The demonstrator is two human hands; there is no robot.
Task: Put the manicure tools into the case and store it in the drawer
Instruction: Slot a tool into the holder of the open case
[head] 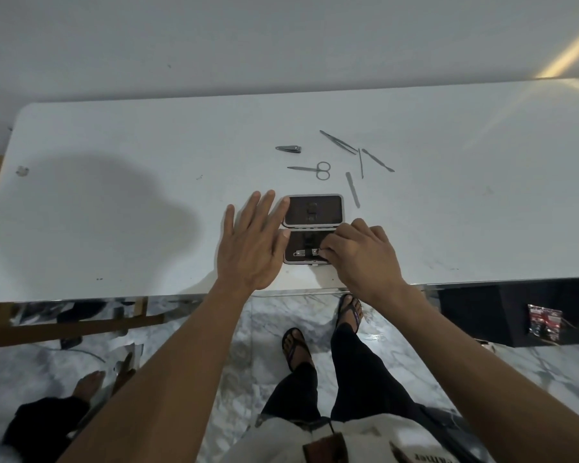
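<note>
An open dark manicure case (315, 210) lies flat near the front edge of the white table (114, 202). My right hand (361, 252) pinches a small metal nail clipper (306, 252) lying in the case's near half. My left hand (251, 242) rests flat with fingers spread, touching the case's left side. Behind the case lie a second nail clipper (288, 148), small scissors (313, 170), tweezers (338, 142), a nail file (352, 189), a thin pick (361, 163) and a cuticle pusher (377, 160).
The table stands against a white wall. Under its front edge is a mirrored strip (81, 304). A dark cabinet (515, 312) stands at the lower right, with a small packet (544, 324) in front of it. Another person's foot (89, 384) shows at lower left on the marble floor.
</note>
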